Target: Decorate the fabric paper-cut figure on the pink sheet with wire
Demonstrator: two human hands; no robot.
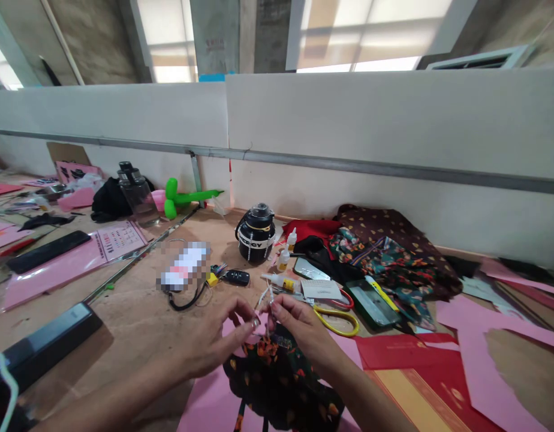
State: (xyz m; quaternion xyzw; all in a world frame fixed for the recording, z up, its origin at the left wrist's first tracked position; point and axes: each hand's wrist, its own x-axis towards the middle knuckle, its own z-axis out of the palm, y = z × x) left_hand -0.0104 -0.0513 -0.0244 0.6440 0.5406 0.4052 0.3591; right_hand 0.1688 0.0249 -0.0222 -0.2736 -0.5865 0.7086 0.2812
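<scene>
Dark floral fabric (277, 384) hangs below both hands, over pink paper (200, 402). My left hand (234, 330) is at its upper left edge, thumb and fingertips pinched together; what lies between them is too small to name. My right hand (295, 321) pinches a thin, pale, upright strip (270, 300) just above the fabric. The fingertips of the two hands are close together.
Beyond the hands stand a black bottle (255, 235), small glue bottles (283, 260), a car key (236, 276) and yellow-handled scissors (337, 327). A fabric pile (389, 246) and a green box (371, 306) lie right. A black device (47, 345) sits left.
</scene>
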